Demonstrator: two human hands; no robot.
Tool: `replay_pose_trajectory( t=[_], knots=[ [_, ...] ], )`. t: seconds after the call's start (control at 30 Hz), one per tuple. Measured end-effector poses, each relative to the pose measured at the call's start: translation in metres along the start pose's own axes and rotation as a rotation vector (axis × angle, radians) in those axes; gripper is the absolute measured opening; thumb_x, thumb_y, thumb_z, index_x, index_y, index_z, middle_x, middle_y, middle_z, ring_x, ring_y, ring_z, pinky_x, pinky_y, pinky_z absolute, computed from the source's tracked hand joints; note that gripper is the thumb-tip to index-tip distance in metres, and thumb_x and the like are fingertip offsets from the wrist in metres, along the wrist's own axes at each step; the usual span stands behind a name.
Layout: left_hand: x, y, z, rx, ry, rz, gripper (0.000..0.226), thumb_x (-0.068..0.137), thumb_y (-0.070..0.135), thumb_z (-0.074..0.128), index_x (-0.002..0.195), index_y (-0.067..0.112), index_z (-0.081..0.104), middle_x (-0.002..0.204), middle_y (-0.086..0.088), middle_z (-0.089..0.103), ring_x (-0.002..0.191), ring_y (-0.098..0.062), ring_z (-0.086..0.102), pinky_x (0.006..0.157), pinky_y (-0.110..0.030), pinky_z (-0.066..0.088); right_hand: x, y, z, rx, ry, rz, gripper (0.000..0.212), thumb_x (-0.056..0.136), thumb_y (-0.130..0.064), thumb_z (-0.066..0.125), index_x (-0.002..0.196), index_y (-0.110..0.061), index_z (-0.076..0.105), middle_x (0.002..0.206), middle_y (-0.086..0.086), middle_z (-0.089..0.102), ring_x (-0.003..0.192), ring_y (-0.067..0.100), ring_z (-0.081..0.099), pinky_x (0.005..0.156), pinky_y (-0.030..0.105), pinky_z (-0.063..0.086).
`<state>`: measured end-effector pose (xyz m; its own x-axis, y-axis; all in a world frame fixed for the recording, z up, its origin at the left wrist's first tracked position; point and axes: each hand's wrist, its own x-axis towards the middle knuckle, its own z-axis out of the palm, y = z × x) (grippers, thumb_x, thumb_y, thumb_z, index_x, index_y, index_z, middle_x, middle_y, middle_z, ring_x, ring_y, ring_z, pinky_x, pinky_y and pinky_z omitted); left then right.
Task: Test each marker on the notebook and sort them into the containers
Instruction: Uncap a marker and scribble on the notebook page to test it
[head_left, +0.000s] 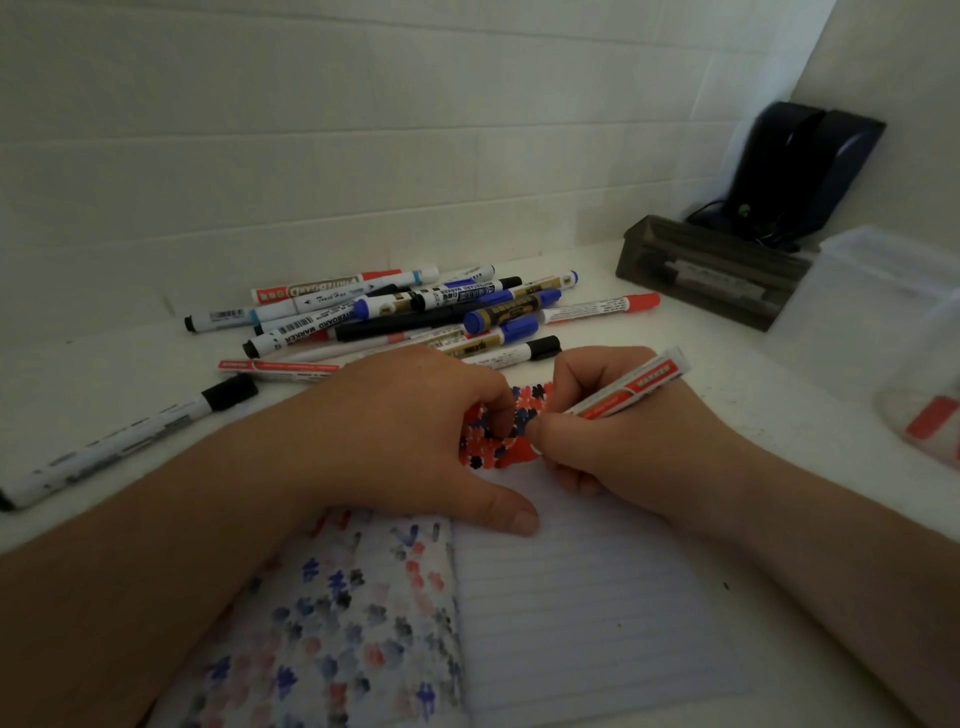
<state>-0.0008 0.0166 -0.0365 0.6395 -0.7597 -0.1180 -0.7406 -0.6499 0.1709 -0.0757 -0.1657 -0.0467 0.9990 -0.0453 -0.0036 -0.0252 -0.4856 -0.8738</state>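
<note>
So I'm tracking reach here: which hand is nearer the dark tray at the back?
Right. The right hand, holding a red marker, sits below-left of the dark tray; the left hand rests farther left on the notebook.

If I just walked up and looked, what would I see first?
Probably the two hands in the middle: the right hand grips a red marker with its tip down on the open notebook, right by a patch of red, blue and black blots, while the left hand rests on the page. Behind them lies a jumbled pile of markers with blue, black and red caps.
</note>
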Motion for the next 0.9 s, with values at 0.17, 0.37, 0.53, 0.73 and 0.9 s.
replay_pose_trajectory(
  t=[0.17,0.37,0.53,0.73,0.9],
  knots=[
    [0.0001,-0.0004,0.0,-0.005,-0.001,0.0,0.073,0.052,0.102,0.054,0.107,0.055,0.048,0.096,0.026,0.054,0.085,0.004,0.049,0.074,-0.026,0.046,0.0016,0.0025,-0.0014,0.034,0.024,0.039,0.019,0.085,-0.003,0.071,0.071,-0.009,0.061,0.058,0.005,0.067,0.047,0.013,0.062,0.047,0.024,0.054],
    [-0.0003,0.0003,-0.0007,0.005,-0.01,-0.003,0.083,0.053,0.101,0.053,0.12,0.051,0.051,0.106,0.024,0.056,0.093,0.003,0.051,0.085,-0.03,0.051,0.001,0.0015,0.0002,0.027,0.014,-0.003,0.018,0.087,-0.002,0.072,0.074,-0.006,0.062,0.059,0.009,0.069,0.049,0.012,0.066,0.048,0.021,0.053],
    [-0.0005,0.0016,-0.0009,0.004,-0.021,-0.003,0.079,0.054,0.1,0.054,0.117,0.052,0.051,0.102,0.025,0.054,0.09,0.004,0.05,0.081,-0.026,0.048,0.0009,0.0021,-0.0003,0.028,-0.005,0.009,0.022,0.086,-0.002,0.073,0.07,-0.01,0.06,0.057,0.006,0.068,0.048,0.012,0.064,0.048,0.023,0.052],
    [-0.0008,0.0014,-0.0005,-0.001,-0.021,-0.009,0.082,0.054,0.1,0.054,0.12,0.053,0.049,0.105,0.025,0.054,0.092,0.004,0.049,0.083,-0.026,0.049,0.0033,0.0034,-0.0006,0.054,0.018,0.031,0.016,0.088,-0.004,0.071,0.075,-0.008,0.061,0.058,0.005,0.069,0.048,0.011,0.063,0.048,0.021,0.053],
    [-0.0022,0.0007,0.0003,-0.02,0.0,0.004,0.083,0.054,0.1,0.054,0.124,0.055,0.046,0.112,0.028,0.053,0.097,0.004,0.048,0.083,-0.025,0.044,0.0023,0.0041,-0.0014,0.044,-0.009,0.019,0.022,0.085,-0.004,0.071,0.07,-0.012,0.059,0.056,0.002,0.065,0.047,0.013,0.059,0.047,0.021,0.051]
  ],
)
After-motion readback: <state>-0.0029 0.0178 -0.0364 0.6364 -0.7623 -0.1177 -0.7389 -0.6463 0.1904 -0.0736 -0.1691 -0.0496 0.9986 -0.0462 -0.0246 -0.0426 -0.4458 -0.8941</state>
